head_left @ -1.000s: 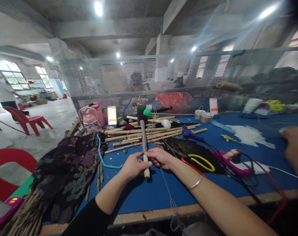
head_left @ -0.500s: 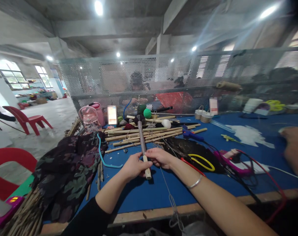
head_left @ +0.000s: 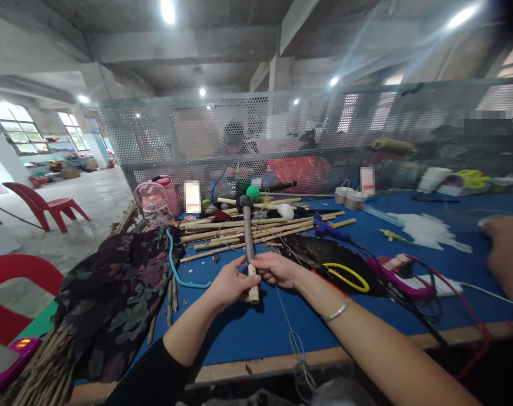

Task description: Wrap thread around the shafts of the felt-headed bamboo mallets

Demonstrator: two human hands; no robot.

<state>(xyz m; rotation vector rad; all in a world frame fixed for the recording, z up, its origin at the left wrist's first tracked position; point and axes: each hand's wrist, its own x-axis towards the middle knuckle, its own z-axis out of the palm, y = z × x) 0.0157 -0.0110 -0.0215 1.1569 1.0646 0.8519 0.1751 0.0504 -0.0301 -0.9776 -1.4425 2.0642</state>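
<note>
A wooden stick (head_left: 249, 237) points away from me over the table, wrapped in grey yarn along most of its length, with pale bare wood at the near end. My left hand (head_left: 233, 285) is closed around that bare end, thumb on top. At the edge of the wrapping, the fingertips of my right hand (head_left: 277, 269) are pinched against the stick from the right. A thin grey string (head_left: 285, 307) runs down from under my right hand to a loose looped bundle (head_left: 298, 349) at the table edge. A dark ball (head_left: 242, 202) lies by the stick's far end.
Several bare sticks (head_left: 214, 228) lie across the blue table (head_left: 235, 344). Yellow-handled scissors (head_left: 349, 276), a blue glue gun (head_left: 326, 227) and a purple power strip (head_left: 402, 282) are to the right. Dark floral cloth (head_left: 125, 304) covers the left. A perforated screen (head_left: 188, 129) stands behind.
The stick's far end has swung slightly right and its near end has risen a little. Both hands keep their hold with only a small shift.
</note>
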